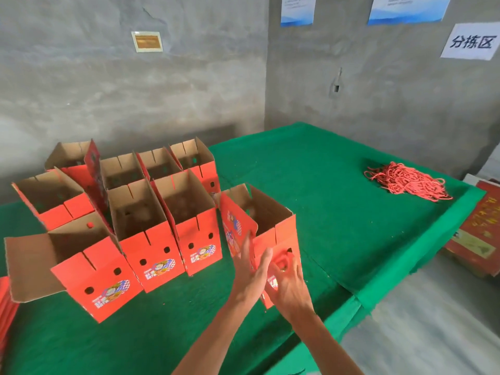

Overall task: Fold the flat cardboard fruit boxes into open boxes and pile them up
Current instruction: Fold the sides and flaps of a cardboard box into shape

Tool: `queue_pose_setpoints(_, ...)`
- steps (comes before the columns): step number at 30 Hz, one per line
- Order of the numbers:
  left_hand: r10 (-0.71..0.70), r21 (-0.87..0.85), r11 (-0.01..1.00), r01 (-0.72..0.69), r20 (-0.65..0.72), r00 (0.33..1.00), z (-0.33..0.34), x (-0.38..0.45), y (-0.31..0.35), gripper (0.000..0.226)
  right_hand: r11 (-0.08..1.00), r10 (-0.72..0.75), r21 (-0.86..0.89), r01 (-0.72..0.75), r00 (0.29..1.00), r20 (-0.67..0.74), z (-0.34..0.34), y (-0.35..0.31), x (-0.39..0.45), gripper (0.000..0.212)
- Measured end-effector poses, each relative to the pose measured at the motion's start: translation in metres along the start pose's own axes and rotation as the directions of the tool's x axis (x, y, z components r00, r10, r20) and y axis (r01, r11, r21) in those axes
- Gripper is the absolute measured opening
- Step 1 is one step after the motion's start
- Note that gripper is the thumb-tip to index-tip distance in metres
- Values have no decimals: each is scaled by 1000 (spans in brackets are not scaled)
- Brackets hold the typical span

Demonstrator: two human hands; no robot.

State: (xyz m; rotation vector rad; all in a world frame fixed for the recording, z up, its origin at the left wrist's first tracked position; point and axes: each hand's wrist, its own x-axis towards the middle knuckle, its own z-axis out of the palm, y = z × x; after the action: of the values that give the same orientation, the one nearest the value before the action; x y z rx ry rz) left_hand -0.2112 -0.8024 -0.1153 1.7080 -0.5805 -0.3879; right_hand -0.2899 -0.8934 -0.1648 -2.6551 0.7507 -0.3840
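Red cardboard makes up the open box [270, 234] standing upright on the green counter [324, 185], at the right end of a row of folded boxes [151, 239]. Both hands work at its near end panel. The left hand [250, 269] lies with straight fingers flat against the panel's left edge, just below a loose printed flap that tilts outward. The right hand [286, 280] has its fingers curled at the round holes in the panel, pinching a red cord [284, 258] there. The box's top is open, its brown inside showing.

Further folded boxes stand in two rows to the left, touching one another, tops open. A heap of red cords [405, 181] lies well apart on the far right of the counter. A stack of flat red boxes [6, 307] shows at the left edge. Grey concrete walls carry paper signs [469, 41].

The counter's right edge runs close beside the held box; bare green cloth lies between it and the cord heap.
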Motion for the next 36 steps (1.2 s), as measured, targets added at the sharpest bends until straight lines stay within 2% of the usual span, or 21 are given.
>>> queue_pose_setpoints(3,-6,32,999,7,-7,1000,-2,13,-14,74,999,-40,-3,41,992,123,13,6,27,51)
queue_pose_setpoints(7,45,148,988,-40,-27,999,-7,41,-28,72,999,-29,41,20,968,249,39,10,65,55)
queue_pose_setpoints(13,161,456,880,-130,-29,987,-30,111,-35,69,994,-91,88,69,956,278,77,1,139,56)
queue_pose_setpoints(17,264,711,667,-223,54,963,-40,148,-37,70,995,-76,88,50,946,316,91,-17,180,66)
queue_pose_setpoints(19,283,824,510,-246,110,953,-43,166,-38,70,987,8,151,-52,960,281,96,-26,193,65)
queue_pose_setpoints(22,237,931,262,-254,193,952,-54,190,-40,63,991,9,129,-47,960,280,105,-34,211,67)
queue_pose_setpoints(25,191,954,154,-259,228,955,-72,202,-44,61,995,-98,58,82,922,375,114,-37,226,60)
queue_pose_setpoints(28,228,947,96,-306,278,933,-85,201,-42,58,994,-107,8,113,914,390,116,-44,235,51)
queue_pose_setpoints(30,272,926,133,-354,309,911,-92,194,-37,53,997,-60,-22,73,928,367,109,-55,234,49)
queue_pose_setpoints(32,357,902,176,-394,315,880,-101,187,-30,46,999,-18,-42,30,965,261,92,-68,228,42)
queue_pose_setpoints(34,424,896,215,-389,273,863,-116,177,-21,40,999,-37,31,35,997,69,69,-84,217,31)
queue_pose_setpoints(36,476,900,262,-347,193,858,-137,163,-11,37,973,-80,203,112,984,-157,44,-104,200,21)
